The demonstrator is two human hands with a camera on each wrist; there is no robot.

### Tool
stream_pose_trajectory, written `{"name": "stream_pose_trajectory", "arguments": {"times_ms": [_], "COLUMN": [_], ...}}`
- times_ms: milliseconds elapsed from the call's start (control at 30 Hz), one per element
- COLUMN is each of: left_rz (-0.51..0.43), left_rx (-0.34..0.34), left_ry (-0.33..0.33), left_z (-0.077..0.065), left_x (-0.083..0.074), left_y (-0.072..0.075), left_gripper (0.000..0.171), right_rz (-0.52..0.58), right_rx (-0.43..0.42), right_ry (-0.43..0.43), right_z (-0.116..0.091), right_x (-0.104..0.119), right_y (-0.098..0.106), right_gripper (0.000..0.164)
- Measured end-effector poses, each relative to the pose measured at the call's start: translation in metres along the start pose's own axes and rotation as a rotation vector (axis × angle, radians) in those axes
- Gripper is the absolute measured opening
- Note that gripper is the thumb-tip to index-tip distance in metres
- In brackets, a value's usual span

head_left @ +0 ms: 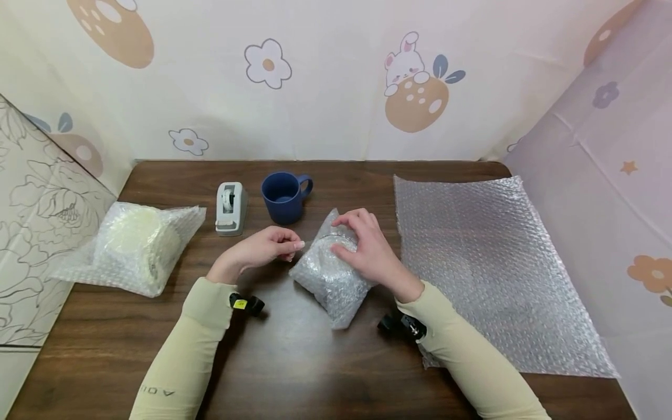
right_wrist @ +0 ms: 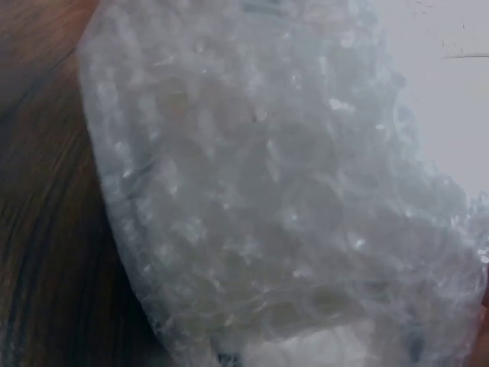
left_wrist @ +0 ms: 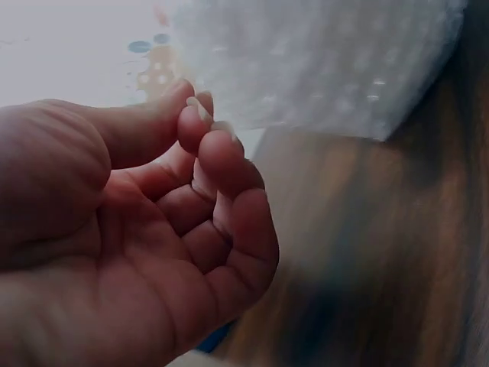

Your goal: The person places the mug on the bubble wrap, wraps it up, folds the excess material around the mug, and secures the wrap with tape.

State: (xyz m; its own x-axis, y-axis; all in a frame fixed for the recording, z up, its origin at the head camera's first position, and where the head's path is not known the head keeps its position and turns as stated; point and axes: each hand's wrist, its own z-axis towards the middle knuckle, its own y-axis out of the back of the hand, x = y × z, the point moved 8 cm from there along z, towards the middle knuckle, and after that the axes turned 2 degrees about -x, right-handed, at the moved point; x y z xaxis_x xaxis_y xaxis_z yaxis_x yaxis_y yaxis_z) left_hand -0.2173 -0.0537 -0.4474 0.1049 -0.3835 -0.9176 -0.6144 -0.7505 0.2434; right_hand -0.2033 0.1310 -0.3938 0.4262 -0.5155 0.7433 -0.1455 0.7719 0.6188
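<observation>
brown tabletop, mid-frame: a bubble-wrapped bundle, long axis running up the frame, lies just right of the left hand, its fingertips pinched, any hold unclear; nearer, the right hand rests on it, fingers parted, loosely curved.

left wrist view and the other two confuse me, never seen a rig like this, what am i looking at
No machine here: just a person's left hand and right hand. The wide picture comes from a head camera, the close ones from wrist cameras. On the table are a wrapped bundle at left, a tape dispenser, a blue mug and a bubble wrap sheet at right. In the middle, the right hand holds a bubble-wrapped package. The left fingertips meet beside it; whether they grip anything, I can't tell.
</observation>
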Motion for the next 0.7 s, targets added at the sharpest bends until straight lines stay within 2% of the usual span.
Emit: {"name": "stream_pose_trajectory", "arguments": {"times_ms": [100, 233, 367, 500, 700], "left_rz": [-0.062, -0.129, -0.159, -0.145, -0.083], "left_rx": [0.054, 0.082, 0.036, -0.016, 0.068], "left_ry": [0.0, 0.019, 0.064, 0.142, 0.202], "left_z": [0.009, 0.012, 0.015, 0.023, 0.03], "left_x": [0.003, 0.006, 0.014, 0.028, 0.039], "left_y": [-0.01, -0.017, -0.015, -0.011, -0.013], "left_gripper": [0.021, 0.019, 0.019, 0.022, 0.015], "right_rz": [-0.008, 0.014, 0.037, 0.058, 0.083], "right_rx": [0.022, 0.038, 0.041, 0.042, 0.051], "right_ry": [-0.039, -0.064, -0.067, -0.074, -0.079], "right_z": [0.001, 0.001, 0.0, 0.0, 0.001], "right_x": [-0.002, -0.005, -0.006, -0.007, -0.009], "right_y": [-0.001, -0.003, -0.004, -0.003, -0.005], "right_gripper": [0.04, 0.04, 0.041, 0.044, 0.047]}}
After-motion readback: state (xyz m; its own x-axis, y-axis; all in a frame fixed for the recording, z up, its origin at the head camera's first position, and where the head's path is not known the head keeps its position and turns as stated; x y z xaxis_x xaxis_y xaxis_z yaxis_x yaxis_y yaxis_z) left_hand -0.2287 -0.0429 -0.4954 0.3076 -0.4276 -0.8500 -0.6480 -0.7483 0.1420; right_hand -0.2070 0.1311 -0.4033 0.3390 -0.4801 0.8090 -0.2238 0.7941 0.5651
